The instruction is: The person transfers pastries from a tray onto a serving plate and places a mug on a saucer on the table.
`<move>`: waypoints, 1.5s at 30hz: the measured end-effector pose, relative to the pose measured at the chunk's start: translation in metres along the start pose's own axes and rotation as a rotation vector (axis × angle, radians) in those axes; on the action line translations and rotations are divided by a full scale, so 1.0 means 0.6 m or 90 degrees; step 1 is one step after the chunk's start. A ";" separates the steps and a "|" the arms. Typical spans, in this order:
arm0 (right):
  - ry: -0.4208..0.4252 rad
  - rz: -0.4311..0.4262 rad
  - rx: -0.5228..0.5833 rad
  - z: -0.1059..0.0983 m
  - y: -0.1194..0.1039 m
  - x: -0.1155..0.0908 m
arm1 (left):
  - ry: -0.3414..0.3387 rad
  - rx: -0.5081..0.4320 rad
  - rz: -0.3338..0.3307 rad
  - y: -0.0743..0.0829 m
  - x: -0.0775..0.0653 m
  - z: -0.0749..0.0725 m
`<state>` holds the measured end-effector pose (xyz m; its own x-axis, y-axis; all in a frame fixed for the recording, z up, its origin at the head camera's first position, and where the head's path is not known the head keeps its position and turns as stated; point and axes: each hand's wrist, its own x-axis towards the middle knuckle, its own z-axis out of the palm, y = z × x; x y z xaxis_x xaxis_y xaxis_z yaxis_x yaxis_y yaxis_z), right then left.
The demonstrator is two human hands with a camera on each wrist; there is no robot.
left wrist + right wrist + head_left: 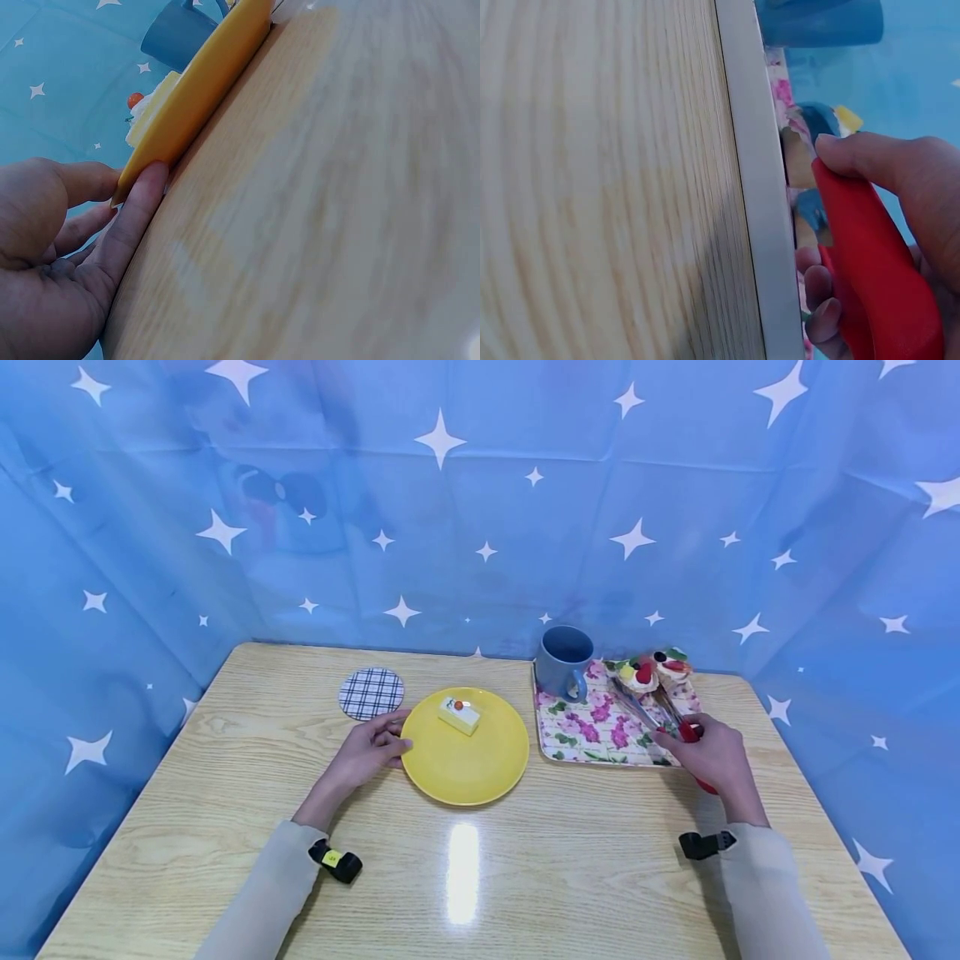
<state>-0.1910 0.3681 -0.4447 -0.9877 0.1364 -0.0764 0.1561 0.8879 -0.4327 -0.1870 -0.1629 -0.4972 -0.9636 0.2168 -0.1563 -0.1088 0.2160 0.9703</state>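
Note:
My left hand (369, 748) pinches the left rim of a yellow plate (465, 768), thumb above and fingers beneath. On the plate sits a small cake slice (459, 714) topped with white cream and an orange-red ball. In the left wrist view, the fingers (139, 214) reach under the plate's edge, close to the tabletop. At the right, my right hand (708, 752) grips the red handles of metal tongs (877, 277). Their spread arms point toward a fruit-topped pastry (636, 677) on a floral tray (581, 735). Another fruit-topped pastry (675, 670) lies just right of it.
A blue-grey mug (562, 664) stands on the tray's back left corner, handle toward the front right. A round checkered coaster (371, 693) lies behind my left hand. The wooden table (570, 860) ends at a blue star-patterned curtain (480, 510).

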 end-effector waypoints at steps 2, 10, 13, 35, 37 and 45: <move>0.004 -0.004 0.000 0.002 0.000 0.002 | 0.000 0.000 0.000 0.000 0.000 0.000; 0.014 -0.004 0.001 0.005 -0.002 0.009 | 0.006 0.010 0.004 -0.002 0.000 0.003; 0.019 -0.009 -0.001 0.007 0.000 0.011 | 0.006 0.007 0.005 -0.002 0.000 0.003; 0.014 -0.012 0.005 0.008 0.001 0.002 | 0.008 0.015 0.002 -0.002 -0.005 0.005; 0.012 -0.012 0.005 0.007 0.001 -0.002 | 0.003 0.012 0.001 -0.003 -0.003 0.004; 0.015 -0.008 0.009 0.001 -0.004 -0.012 | 0.009 0.001 -0.013 0.000 0.000 -0.001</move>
<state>-0.1840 0.3649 -0.4436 -0.9895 0.1356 -0.0497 0.1435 0.8831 -0.4466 -0.1871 -0.1634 -0.4972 -0.9646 0.1991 -0.1732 -0.1279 0.2214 0.9668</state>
